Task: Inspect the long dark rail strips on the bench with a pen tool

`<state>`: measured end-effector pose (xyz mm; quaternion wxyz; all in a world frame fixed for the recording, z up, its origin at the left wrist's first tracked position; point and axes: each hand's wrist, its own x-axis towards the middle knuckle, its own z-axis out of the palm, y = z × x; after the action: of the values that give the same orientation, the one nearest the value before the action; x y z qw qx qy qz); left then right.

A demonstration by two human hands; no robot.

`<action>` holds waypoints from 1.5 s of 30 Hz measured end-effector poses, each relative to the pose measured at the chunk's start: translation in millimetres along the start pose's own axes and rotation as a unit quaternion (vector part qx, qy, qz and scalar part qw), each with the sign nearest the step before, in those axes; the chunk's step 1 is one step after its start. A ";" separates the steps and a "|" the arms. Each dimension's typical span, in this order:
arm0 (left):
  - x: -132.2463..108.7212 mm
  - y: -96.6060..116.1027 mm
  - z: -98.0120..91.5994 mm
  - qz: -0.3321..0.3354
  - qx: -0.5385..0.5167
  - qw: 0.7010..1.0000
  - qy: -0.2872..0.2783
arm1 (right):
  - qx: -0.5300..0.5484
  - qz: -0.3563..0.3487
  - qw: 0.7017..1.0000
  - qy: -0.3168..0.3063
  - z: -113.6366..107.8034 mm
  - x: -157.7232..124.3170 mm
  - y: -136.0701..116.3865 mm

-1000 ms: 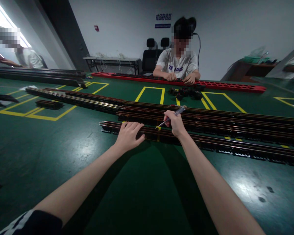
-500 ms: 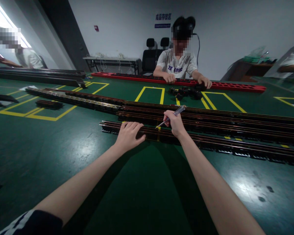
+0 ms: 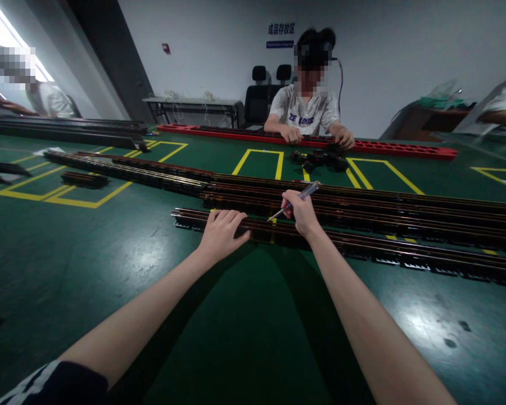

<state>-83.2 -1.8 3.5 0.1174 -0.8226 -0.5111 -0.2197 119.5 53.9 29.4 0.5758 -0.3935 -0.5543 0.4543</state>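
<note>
Across the nearest long dark rail (image 3: 354, 242) with copper-coloured strips lies my left hand (image 3: 223, 230), close to the rail's left end. Its fingers reach over the far side and the thumb sits on the near side, holding it. My right hand (image 3: 299, 211) is closed in a pen-like grip on a slim screwdriver (image 3: 307, 191) with a see-through handle. The shaft slants down to the left, its tip at the rail just right of my left hand. Whether the tip touches the rail I cannot tell.
Several similar dark rails (image 3: 375, 205) lie just behind on the green table (image 3: 109, 281). A short dark piece (image 3: 85, 180) is at the left. Across the table, a co-worker (image 3: 306, 107) handles a long red frame (image 3: 421, 149), with black parts (image 3: 320, 160) in front.
My hands and the screwdriver stay practically where they were. The co-worker's hand on the right side of the picture has shifted a little leftward along the red frame.
</note>
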 end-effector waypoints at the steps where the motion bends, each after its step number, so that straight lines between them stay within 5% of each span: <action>1: 0.0 0.1 -0.1 0.000 0.000 1.000 0.000 | 0.001 -0.001 1.000 0.000 -0.1 -0.1 0.2; 45: -1.2 2.9 0.6 0.002 0.015 1.000 0.027 | -0.044 -0.010 0.999 -0.031 7.9 -6.1 -13.0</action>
<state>-80.9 -3.8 2.5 0.1432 -0.8155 -0.5097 -0.2338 113.0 44.0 40.8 0.5451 -0.3983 -0.5953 0.4357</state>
